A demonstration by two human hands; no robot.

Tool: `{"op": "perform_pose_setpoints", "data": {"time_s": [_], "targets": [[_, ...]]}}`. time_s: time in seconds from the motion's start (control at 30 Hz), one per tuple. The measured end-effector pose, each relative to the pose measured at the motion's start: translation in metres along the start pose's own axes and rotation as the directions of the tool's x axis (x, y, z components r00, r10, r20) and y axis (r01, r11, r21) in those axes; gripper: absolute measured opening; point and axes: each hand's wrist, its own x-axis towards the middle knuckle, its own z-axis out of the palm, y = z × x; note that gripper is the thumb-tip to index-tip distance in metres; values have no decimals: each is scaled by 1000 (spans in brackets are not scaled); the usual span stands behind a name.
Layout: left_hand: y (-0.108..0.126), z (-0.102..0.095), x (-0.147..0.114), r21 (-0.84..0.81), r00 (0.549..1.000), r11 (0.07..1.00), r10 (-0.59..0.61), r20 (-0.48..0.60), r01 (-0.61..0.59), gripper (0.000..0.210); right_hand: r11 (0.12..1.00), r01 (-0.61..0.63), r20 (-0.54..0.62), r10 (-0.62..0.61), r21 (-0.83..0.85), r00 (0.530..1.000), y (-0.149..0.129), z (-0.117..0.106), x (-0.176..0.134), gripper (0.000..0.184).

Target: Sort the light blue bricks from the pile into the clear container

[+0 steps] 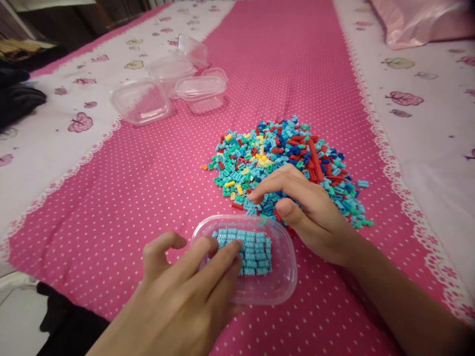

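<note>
Light-blue toy building bricks (256,252) lie side by side in neat rows within a shallow clear plastic container (284,284). My left hand (189,282) reaches over its left side, fingers apart and fingertips touching the bricks; its thumb is mostly hidden. Above the near edge of a loose pile of small bricks (241,163) hovers my right hand (311,212). Its index finger and thumb are apart, with nothing visible between them. The pile mixes light blue, green, dark blue, red and yellow pieces.
Several clear plastic tubs and lids (143,101) sit at the far left on the pink dotted cloth (178,163). A pink satin item (423,24) lies at the top right. Dark cloth (70,321) shows at the lower left, beyond the cloth's edge.
</note>
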Motion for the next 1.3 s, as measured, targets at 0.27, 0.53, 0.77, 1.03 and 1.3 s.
{"op": "perform_pose_setpoints", "data": {"time_s": [0.27,0.53,0.77,1.03,1.3], "targets": [[-2,0,4,-17,1000,1000,22,-3,-22,25,1000,0,7,1,-12,1000,1,0,0,41],[-1,-10,15,-2,998,999,48,28,-48,26,1000,4,11,-4,-14,1000,1,0,0,39],[-1,-10,13,62,998,996,56,40,-58,26,1000,-1,11,2,-26,1000,1,0,0,38],[-1,-7,11,27,997,998,59,52,-60,24,999,8,13,-7,-34,1000,2,0,-1,38],[-1,-10,14,11,997,998,67,33,-67,28,999,4,14,-3,-39,1000,2,0,0,36]]}}
